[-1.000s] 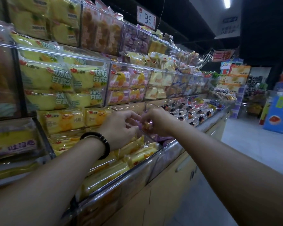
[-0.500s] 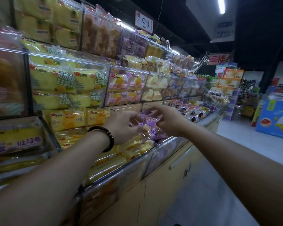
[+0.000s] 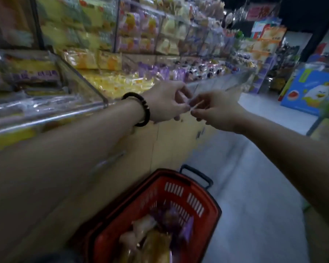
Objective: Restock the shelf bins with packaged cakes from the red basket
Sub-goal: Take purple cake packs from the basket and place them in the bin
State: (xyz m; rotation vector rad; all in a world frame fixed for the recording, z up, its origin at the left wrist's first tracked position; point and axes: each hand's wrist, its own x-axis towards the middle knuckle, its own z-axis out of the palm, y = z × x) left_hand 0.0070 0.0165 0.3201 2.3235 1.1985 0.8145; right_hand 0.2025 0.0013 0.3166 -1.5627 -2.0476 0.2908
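Observation:
My left hand [image 3: 165, 101], with a dark bead bracelet on its wrist, and my right hand [image 3: 218, 111] meet fingertip to fingertip in front of the shelf's lower edge. Between them they pinch a thin pale strip [image 3: 196, 105], too blurred to identify. Below them on the floor stands the red basket [image 3: 207, 198], with purple and brown packaged cakes [image 3: 159, 230] inside. Behind the hands, the clear shelf bins hold yellow packaged cakes [image 3: 118, 82] and purple packaged cakes [image 3: 159, 72].
A tan cabinet front [image 3: 169, 145] runs below the bins, close to the basket's left side. The grey aisle floor [image 3: 254, 186] stretches away on the right. A blue display box [image 3: 311, 90] stands at the far right. Upper shelves are packed with cakes.
Both hands have pulled back out of the purple-cake bin and now hover in front of the shelf edge. The view has tilted down, bringing the red basket into sight.

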